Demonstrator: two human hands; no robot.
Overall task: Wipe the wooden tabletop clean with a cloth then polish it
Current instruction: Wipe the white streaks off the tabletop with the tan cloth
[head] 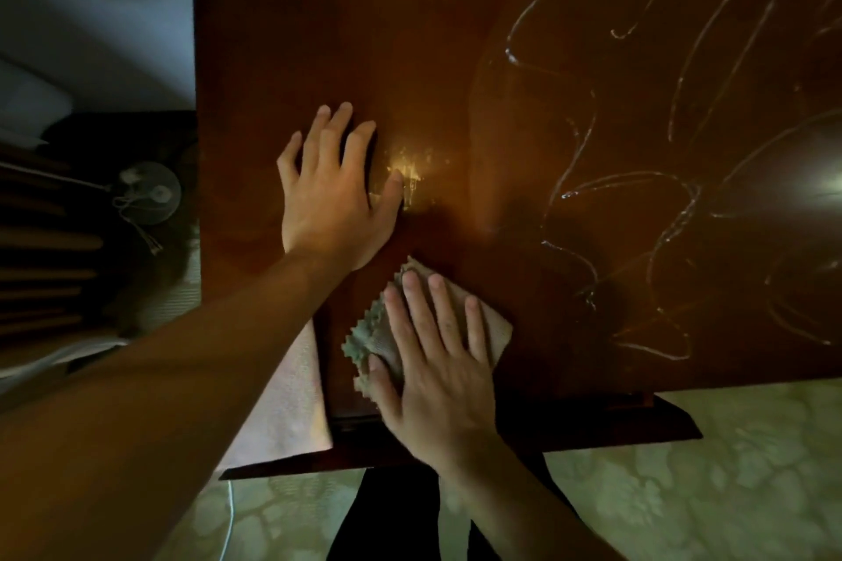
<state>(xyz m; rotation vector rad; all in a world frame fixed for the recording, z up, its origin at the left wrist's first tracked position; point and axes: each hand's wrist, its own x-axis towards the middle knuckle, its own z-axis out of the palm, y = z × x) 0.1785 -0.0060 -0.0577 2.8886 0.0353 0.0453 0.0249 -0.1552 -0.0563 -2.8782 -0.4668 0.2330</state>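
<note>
Wooden tabletop, right hand flat on cloth near front edge, left hand flat, grips open

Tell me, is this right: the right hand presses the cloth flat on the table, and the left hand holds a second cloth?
Not quite. In the head view the left hand holds nothing; it lies flat on the bare table. The right hand does press the cloth flat.

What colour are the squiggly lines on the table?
The squiggly lines are whitish, seen in the head view.
</note>
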